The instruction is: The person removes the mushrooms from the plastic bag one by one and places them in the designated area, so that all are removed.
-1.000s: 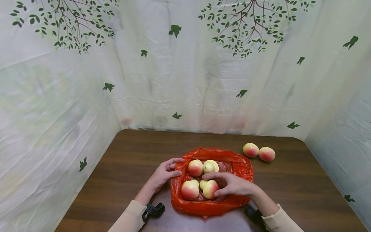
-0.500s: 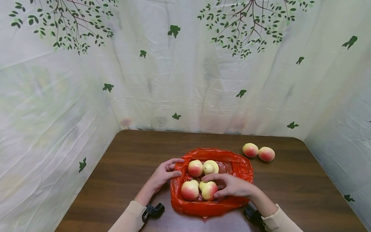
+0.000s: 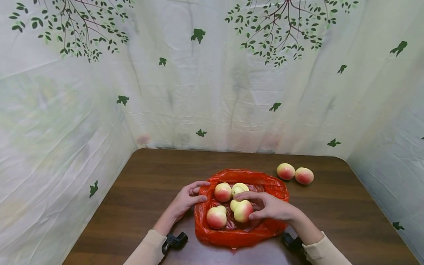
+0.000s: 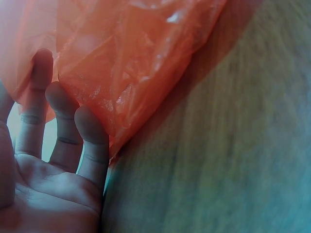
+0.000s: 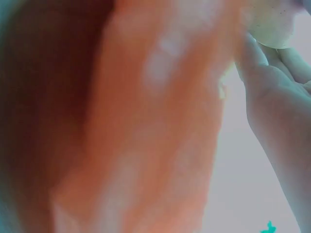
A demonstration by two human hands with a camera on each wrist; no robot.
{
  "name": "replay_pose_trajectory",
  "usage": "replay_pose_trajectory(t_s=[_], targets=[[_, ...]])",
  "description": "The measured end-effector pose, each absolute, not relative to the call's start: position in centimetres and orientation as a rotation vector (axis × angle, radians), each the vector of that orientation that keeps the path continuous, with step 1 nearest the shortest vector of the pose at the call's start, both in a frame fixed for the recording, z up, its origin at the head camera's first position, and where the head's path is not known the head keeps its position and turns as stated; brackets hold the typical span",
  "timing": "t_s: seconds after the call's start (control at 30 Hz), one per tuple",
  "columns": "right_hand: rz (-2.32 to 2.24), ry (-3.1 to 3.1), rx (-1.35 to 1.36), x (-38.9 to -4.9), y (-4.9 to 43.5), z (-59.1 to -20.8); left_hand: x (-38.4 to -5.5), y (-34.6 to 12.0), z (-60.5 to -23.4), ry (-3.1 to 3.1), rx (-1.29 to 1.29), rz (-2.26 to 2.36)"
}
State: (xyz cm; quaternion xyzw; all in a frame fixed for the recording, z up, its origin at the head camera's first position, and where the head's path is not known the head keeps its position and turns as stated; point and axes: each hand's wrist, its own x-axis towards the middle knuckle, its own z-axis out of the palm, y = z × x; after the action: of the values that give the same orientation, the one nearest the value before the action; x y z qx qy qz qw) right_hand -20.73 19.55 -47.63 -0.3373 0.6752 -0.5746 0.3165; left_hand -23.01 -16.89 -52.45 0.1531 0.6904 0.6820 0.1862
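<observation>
A red plastic bag (image 3: pixel 241 241) lies opened out on the table, its rim folded into a ring around several yellow pears with pink blush. My right hand (image 3: pixel 269 208) reaches over the bag's right side and holds one pear (image 3: pixel 243 211) with thumb and fingers, its pale neck pointing away. Another pear (image 3: pixel 216 218) lies to its left; a pear (image 3: pixel 223 192) and a paler one (image 3: pixel 239 188) sit behind. My left hand (image 3: pixel 183 200) rests thumb and fingers against the bag's left side. In the left wrist view its fingers (image 4: pixel 92 126) touch the thin plastic.
Two more pears (image 3: pixel 285 171) (image 3: pixel 304 176) lie side by side on the brown table (image 3: pixel 159 165) at the back right. A leaf-printed white curtain (image 3: pixel 212 92) encloses the table behind and at both sides. Black wrist devices (image 3: pixel 175 241) sit below each hand.
My right hand has moved the held pear slightly up and to the right, away from the pear at its left. The left hand has stayed against the bag.
</observation>
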Motion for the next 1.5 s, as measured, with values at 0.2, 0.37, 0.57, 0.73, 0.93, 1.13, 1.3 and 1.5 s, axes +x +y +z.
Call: replay_pose_trajectory(t_s=[0.2, 0.37, 0.57, 0.73, 0.93, 1.13, 1.3, 1.5], targets=[[-1.568, 1.876, -0.940, -21.1, 21.3, -46.1, -23.1, -17.0, -52.5, 1.948, 0.431, 1.917], [-1.642, 1.907, -0.952, -21.3, 23.1, -45.0, -23.1, -17.0, -52.6, 1.958, 0.423, 1.905], [-1.703, 1.987, -0.917, -21.7, 25.8, -44.0, -23.1, -17.0, -52.7, 1.953, 0.417, 1.908], [-1.746, 2.064, -0.906, -22.2, 28.1, -43.4, -23.1, -17.0, -52.9, 1.950, 0.417, 1.911], [-1.813, 2.130, -0.822, -22.4, 30.7, -42.9, -23.1, -17.1, -52.9, 1.950, 0.412, 1.910], [-1.868, 2.206, -0.667, -22.6, 32.8, -43.0, -23.1, -17.0, -52.9, 1.949, 0.415, 1.911], [-1.897, 2.242, -0.532, -22.7, 34.5, -43.2, -23.2, -17.0, -52.9, 1.949, 0.410, 1.907], [-1.996, 2.207, -0.563, -22.5, 36.6, -43.5, -23.2, -16.9, -52.9, 1.957, 0.406, 1.903]])
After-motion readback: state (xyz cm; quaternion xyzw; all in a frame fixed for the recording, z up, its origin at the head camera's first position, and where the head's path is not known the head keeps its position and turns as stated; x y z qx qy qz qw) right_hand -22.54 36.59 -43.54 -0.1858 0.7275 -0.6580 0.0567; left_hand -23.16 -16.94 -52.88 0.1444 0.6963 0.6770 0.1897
